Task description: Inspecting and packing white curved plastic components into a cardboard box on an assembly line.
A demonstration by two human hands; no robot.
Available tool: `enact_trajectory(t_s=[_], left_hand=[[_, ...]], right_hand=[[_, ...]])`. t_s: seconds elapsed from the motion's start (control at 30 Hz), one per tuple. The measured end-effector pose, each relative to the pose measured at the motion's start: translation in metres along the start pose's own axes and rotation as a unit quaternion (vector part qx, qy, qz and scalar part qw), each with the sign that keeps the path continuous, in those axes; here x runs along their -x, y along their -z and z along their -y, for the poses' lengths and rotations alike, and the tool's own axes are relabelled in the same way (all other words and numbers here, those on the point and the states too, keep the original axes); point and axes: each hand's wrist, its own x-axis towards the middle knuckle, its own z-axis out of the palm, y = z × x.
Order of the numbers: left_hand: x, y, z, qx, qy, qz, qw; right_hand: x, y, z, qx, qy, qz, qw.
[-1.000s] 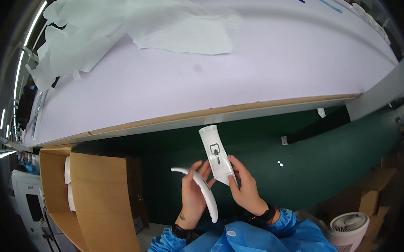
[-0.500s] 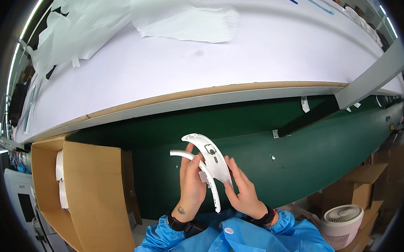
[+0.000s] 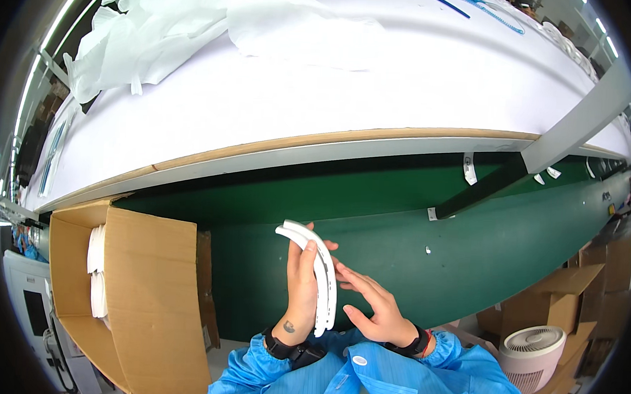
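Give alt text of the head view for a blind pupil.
A left hand holds two curved white parts close together, the right hand open beside them. A white table stretches beyond; at left, an open cardboard box contains white pieces.

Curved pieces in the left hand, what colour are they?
The curved pieces are white, seen best in the head view, where the left hand holds them.

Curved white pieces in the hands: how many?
2, side by side in the left hand: inner piece at left, outer piece nearer the right hand. More could be hidden.
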Motion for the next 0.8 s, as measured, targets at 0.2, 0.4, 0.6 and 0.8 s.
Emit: enact_trajectory(t_s=[0.2,0.4,0.6,0.8], left_hand=[[0.002,0.010,0.005,-0.047,0.053,0.048,0.996],[0.003,0.029,0.032,-0.118,0.149,0.047,0.981],[0.005,0.084,0.065,-0.065,0.223,0.016,0.972],[0.010,0.123,0.068,0.027,0.225,-0.051,0.973]], right_hand=[[0.004,0.008,0.007,-0.019,-0.041,0.026,0.999],[0.009,-0.001,-0.021,-0.015,-0.084,0.059,0.995],[-0.023,0.037,-0.112,0.107,-0.069,-0.080,0.989],[-0.070,0.148,-0.280,0.513,-0.211,-0.217,0.803]])
